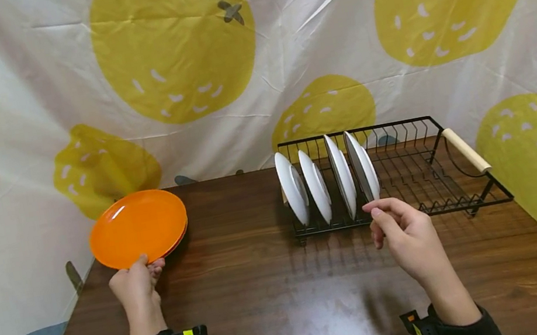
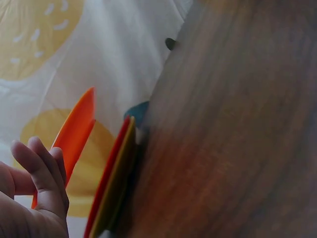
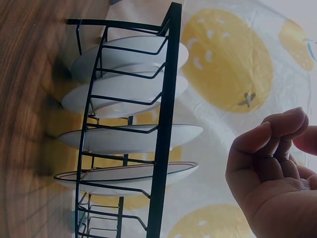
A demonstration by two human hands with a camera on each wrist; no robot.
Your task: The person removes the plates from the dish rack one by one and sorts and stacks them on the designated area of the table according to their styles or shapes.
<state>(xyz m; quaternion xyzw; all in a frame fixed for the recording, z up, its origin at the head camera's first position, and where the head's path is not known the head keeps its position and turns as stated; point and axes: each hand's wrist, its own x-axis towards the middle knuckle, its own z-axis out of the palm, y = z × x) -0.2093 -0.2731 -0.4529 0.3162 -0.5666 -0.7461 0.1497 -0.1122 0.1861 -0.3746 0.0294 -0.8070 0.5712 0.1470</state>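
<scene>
Right now I have the left hand (image 1: 133, 285) pinching the orange plate (image 1: 137, 228) by its near rim, over the far left corner of the desk (image 1: 267, 286). From the left wrist view I make out a gap between that plate and the red plate (image 2: 110, 173), which lies against a yellow plate (image 2: 119, 173). My worry is the one-sided pinch: most of the weight hangs beyond the fingertips, so a slack thumb could let the far rim dip, hit the red plate and push the pile toward the desk's left edge.

The right hand (image 1: 411, 238) holds nothing; its fingers are loosely bent, the thumb and forefinger only narrowly apart. I have it near the front edge of the black dish rack (image 1: 399, 122), beside the rightmost white plate (image 1: 367, 171), though the right wrist view shows space between them. A careless twist there could put a knuckle into that plate and tip it against its neighbour, since all four white plates stand on edge toward the rack's left end. Likewise, swinging the orange plate low and rightward could clip the leftmost white plate (image 1: 293, 187), because its face is turned toward that side
</scene>
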